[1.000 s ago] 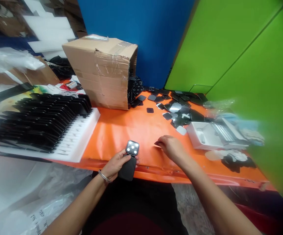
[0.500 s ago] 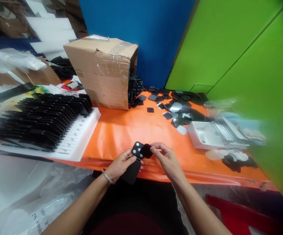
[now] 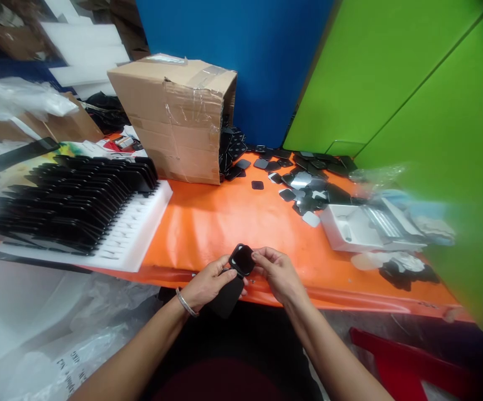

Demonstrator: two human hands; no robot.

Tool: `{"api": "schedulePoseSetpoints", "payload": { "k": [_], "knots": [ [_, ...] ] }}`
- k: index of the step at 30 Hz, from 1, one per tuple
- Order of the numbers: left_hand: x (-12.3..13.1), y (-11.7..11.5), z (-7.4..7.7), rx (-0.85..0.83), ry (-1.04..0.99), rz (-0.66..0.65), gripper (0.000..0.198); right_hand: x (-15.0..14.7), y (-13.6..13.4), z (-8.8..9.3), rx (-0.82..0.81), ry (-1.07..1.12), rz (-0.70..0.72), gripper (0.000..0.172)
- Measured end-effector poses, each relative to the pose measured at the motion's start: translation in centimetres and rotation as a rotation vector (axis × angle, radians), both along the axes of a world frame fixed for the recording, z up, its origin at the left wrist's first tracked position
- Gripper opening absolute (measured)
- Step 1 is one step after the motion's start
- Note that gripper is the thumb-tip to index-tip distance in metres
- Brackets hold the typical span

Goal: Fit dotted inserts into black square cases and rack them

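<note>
My left hand [image 3: 208,281] grips a flat black phone-back panel [image 3: 226,295] at the near edge of the orange table [image 3: 220,217]. A silver bracelet sits on that wrist. My right hand [image 3: 278,271] pinches a small black square camera cover [image 3: 242,259] and holds it against the panel's upper corner. Both hands meet just over the table's front edge, fingers curled round the parts.
A white foam rack [image 3: 136,234] filled with several upright black panels stands at the left. A taped cardboard box [image 3: 178,117] lies on its side behind, spilling small black squares [image 3: 303,184]. A white tray [image 3: 350,228] sits at the right. Green and blue partitions stand behind.
My right hand picked a black square cover off the table and brought it to the panel in my left hand; the cover now hides the white-dotted camera block.
</note>
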State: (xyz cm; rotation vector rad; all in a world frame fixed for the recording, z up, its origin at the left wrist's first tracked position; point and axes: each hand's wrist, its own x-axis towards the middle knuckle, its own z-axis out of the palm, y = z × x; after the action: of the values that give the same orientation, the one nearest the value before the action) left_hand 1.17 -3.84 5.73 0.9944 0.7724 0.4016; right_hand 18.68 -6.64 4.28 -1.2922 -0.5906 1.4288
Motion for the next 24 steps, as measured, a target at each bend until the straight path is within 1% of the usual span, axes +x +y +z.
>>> {"api": "schedulePoseSetpoints", "payload": {
  "k": [4, 8, 12, 18, 24],
  "knots": [
    [0.11, -0.17, -0.39, -0.046, -0.021, -0.001, 0.043, 0.16, -0.18, -0.23, 0.061, -0.058, 0.055, 0.029],
    [0.25, -0.40, -0.67, -0.105, -0.036, 0.006, 0.045, -0.04, -0.28, -0.38, 0.109, -0.161, 0.092, 0.028],
    [0.35, -0.59, -0.55, -0.097, -0.025, 0.031, 0.045, -0.19, -0.26, -0.38, 0.105, -0.223, 0.069, 0.029],
    [0.59, -0.57, -0.22, -0.056, -0.014, 0.019, 0.041, -0.08, -0.21, -0.16, 0.091, -0.241, 0.061, 0.028],
    [0.50, -0.26, -0.50, -0.060, -0.041, 0.003, 0.045, 0.11, -0.13, 0.23, 0.064, -0.224, 0.085, 0.027]
  ]
}}
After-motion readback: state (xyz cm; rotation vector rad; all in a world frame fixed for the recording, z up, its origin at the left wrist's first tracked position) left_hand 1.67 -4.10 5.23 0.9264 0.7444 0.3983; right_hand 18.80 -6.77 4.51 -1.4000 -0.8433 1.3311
